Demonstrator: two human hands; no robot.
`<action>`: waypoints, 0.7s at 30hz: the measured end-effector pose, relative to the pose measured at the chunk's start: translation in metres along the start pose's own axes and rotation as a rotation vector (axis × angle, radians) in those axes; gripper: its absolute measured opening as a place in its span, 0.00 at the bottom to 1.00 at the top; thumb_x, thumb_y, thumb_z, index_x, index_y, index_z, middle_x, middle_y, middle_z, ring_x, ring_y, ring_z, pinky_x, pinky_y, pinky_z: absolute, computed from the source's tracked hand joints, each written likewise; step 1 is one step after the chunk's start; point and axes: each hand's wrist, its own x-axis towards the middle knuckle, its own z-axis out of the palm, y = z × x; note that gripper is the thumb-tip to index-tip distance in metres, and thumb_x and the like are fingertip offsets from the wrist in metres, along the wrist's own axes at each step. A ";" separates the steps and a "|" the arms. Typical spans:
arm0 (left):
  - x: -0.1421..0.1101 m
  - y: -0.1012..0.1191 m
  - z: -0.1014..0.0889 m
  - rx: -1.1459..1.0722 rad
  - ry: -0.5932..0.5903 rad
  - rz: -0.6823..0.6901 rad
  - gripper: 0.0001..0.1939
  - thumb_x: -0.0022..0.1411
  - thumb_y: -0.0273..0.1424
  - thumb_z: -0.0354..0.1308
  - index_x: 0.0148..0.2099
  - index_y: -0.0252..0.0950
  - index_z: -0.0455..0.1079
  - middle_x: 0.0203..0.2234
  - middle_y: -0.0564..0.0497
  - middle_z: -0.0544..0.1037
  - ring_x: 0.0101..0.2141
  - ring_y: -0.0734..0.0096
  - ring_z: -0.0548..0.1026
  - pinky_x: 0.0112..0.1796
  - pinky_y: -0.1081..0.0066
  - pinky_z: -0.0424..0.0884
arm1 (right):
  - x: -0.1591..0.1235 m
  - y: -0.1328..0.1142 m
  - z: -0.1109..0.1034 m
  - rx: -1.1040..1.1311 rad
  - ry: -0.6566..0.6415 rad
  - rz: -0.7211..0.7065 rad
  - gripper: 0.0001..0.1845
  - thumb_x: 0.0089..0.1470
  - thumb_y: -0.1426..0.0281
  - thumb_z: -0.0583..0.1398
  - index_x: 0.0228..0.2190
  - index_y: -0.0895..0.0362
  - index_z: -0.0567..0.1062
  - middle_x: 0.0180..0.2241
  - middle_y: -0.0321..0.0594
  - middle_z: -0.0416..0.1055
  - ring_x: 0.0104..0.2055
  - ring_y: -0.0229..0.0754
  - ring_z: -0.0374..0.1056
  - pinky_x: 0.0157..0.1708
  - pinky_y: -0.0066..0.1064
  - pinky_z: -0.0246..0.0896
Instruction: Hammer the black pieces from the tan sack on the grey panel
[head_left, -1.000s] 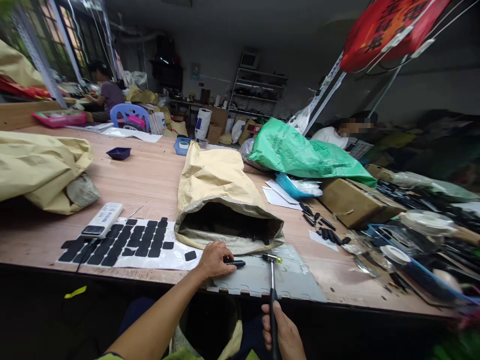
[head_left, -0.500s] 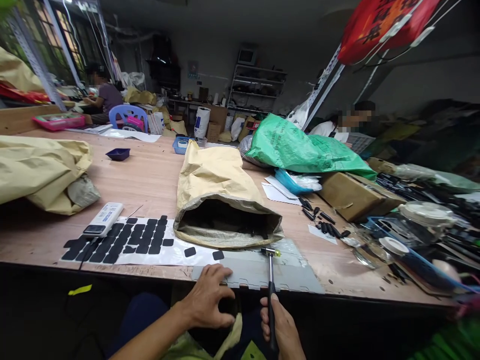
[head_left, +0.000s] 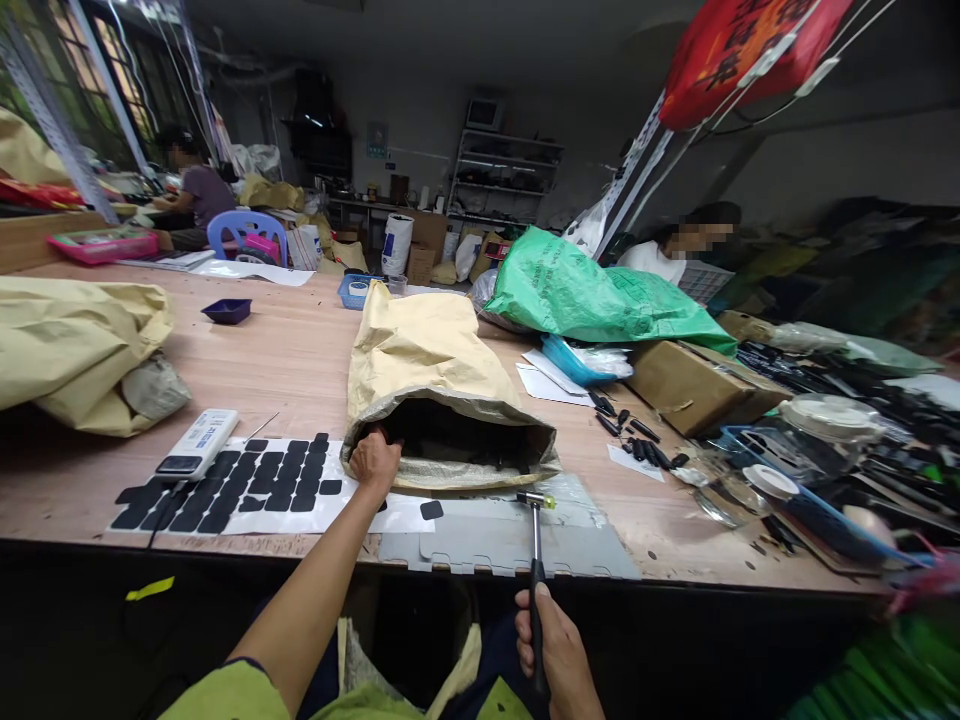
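My left hand (head_left: 374, 460) reaches into the open mouth of a tan paper sack (head_left: 435, 370) that lies on its side on the wooden table; its fingertips are hidden inside the dark opening. My right hand (head_left: 556, 655) is closed round the black handle of a small hammer (head_left: 535, 560), whose head rests over a grey foam mat (head_left: 510, 545) at the table's near edge. A white sheet of black rubber pads (head_left: 247, 485) lies left of the sack, with one loose black pad (head_left: 431, 510) by the mat.
A remote control (head_left: 196, 443) lies on the pad sheet. Another tan sack (head_left: 75, 345) sits far left. A green bag (head_left: 600, 295), a cardboard box (head_left: 694, 385), small black parts (head_left: 637, 440) and cluttered trays fill the right. Two other people sit at the far side.
My left hand left the black part on the mat, drew back to the table edge, then moved forward into the sack's mouth. The hammer stayed almost still.
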 end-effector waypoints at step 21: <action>-0.073 -0.003 0.047 -0.136 -0.361 0.791 0.10 0.55 0.32 0.62 0.41 0.41 0.75 0.33 0.52 0.75 0.39 0.64 0.68 0.43 0.66 0.62 | 0.000 0.000 0.004 -0.011 0.006 -0.050 0.35 0.40 0.36 0.58 0.28 0.57 0.68 0.14 0.25 0.58 0.11 0.30 0.52 0.10 0.22 0.46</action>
